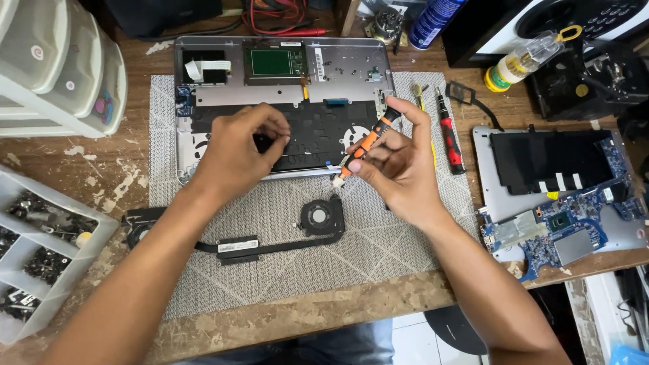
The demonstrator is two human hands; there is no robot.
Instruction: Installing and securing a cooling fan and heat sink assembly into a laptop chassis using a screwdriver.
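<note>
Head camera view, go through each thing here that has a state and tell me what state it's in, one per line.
Laptop chassis: opened, insides exposed.
Cooling fan with heat pipe: removed, lying on the mat.
Motherboard: taken out, resting on the bottom cover.
Orange-and-black screwdriver: held in right hand.
Red screwdriver: lying unused.
Left hand: resting on chassis.
Glue bottle: lying on its side.

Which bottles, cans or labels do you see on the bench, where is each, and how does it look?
Spray can: top middle, behind the opened laptop; blue cylinder with white print.
Small bottle: top right, lying tilted; clear body, yellow cap and label.
Round stickers: on the white plastic drawers, top left; white with red mark.
</note>
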